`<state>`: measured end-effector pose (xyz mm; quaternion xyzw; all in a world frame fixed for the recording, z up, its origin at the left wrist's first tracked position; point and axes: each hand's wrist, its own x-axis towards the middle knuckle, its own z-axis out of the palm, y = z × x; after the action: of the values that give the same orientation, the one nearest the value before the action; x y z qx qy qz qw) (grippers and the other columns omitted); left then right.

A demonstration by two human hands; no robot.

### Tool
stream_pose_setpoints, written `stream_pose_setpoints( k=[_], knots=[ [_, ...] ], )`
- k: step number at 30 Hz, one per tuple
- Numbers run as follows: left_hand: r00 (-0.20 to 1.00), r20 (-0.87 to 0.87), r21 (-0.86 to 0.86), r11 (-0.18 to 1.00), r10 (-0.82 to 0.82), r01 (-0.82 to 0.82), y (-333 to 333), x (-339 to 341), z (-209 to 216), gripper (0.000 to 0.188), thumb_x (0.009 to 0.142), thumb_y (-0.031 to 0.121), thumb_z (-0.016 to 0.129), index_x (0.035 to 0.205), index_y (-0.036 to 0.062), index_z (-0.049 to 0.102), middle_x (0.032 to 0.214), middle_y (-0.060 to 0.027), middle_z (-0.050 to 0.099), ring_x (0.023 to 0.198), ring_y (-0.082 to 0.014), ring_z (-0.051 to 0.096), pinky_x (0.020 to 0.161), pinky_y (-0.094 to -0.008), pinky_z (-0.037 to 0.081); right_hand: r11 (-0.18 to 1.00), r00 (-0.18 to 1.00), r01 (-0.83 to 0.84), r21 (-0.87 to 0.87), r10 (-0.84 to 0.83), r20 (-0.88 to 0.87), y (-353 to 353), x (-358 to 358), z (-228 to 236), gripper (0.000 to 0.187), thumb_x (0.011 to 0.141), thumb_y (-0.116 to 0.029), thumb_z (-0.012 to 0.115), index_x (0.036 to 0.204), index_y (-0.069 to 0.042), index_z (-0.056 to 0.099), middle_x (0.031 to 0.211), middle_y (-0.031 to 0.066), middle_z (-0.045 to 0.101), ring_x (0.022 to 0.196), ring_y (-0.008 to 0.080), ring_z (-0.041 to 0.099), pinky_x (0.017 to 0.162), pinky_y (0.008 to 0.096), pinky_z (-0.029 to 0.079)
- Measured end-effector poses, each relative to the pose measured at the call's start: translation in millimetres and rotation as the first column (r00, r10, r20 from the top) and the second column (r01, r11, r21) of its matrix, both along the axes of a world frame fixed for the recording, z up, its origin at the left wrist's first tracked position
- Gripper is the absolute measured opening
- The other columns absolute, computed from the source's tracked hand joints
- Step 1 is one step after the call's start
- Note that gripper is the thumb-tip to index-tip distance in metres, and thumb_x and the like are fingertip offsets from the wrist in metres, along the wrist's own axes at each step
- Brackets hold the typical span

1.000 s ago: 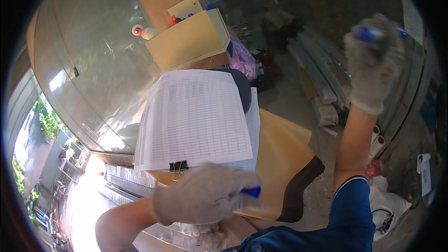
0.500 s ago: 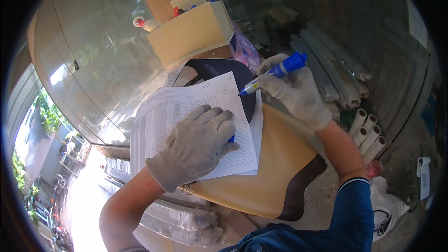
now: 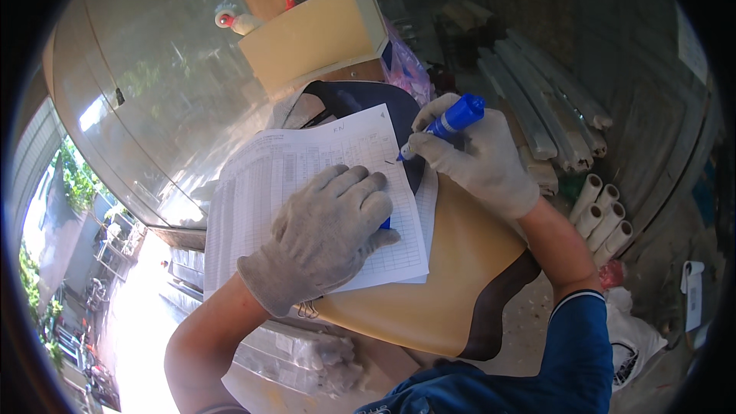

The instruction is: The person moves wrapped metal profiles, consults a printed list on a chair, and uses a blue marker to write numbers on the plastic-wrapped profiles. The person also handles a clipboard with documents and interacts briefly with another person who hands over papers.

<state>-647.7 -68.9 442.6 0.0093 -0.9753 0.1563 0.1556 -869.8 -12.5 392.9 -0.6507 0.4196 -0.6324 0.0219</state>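
Note:
My right hand [image 3: 479, 157], in a pale work glove, pinches a blue marker [image 3: 460, 116]. The marker's uncapped tip meets the upper right part of a printed sheet [image 3: 383, 261], beside a short dark stroke. My gloved left hand [image 3: 326, 230] rests over the middle of the sheet with its fingers partly curled. Between its thumb and index finger shows a bit of blue, apparently the marker cap [image 3: 386, 223], mostly hidden by the glove. More sheets lie underneath, on a tan and dark-brown padded surface [image 3: 452, 261]. A binder clip [image 3: 307, 310] sits at the papers' near edge.
Beyond the papers stands a cream box [image 3: 314, 42] with small items at its top, a tape roll [image 3: 225, 19] beside it. Long wrapped bars [image 3: 529, 100] and several white rolls [image 3: 606, 215] are at right. A white sack [image 3: 636, 337] lies at lower right.
The marker tip has shifted slightly right and down, and a short dark stroke now shows on the sheet. The marker is tilted more steeply. My left hand stays on the papers.

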Motion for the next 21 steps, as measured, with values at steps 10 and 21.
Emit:
stream_pose_setpoints(
  k=[10,21],
  knots=[
    [1.0,-0.002,0.078,0.997,0.015,-0.014,-0.5,1.4,1.5,0.033,0.079,0.021,0.073,0.099,0.0033,0.054,0.115,-0.0178,0.062,0.111,-0.0388,0.058,0.093,-0.0452,0.048,0.973,0.921,-0.227,-0.045,0.229,0.316,17.9,0.0,5.6,0.021,0.089,-0.018,0.072,0.103,-0.004,0.065,0.078,0.0022,0.068,0.07,0.0068,0.06,0.06,0.0231,0.046],
    [0.939,-0.344,0.2,0.977,-0.006,0.079,3.7,20.4,15.7,0.029,0.074,0.018,0.078,0.095,0.0057,0.062,0.098,-0.0118,0.066,0.091,-0.032,0.062,0.081,-0.0409,0.048,0.954,0.895,-0.223,-0.202,0.282,0.345,49.0,19.7,19.8,0.024,0.091,-0.015,0.069,0.108,-0.001,0.061,0.083,0.0048,0.066,0.069,0.0077,0.061,0.056,0.0201,0.048]
  ],
)
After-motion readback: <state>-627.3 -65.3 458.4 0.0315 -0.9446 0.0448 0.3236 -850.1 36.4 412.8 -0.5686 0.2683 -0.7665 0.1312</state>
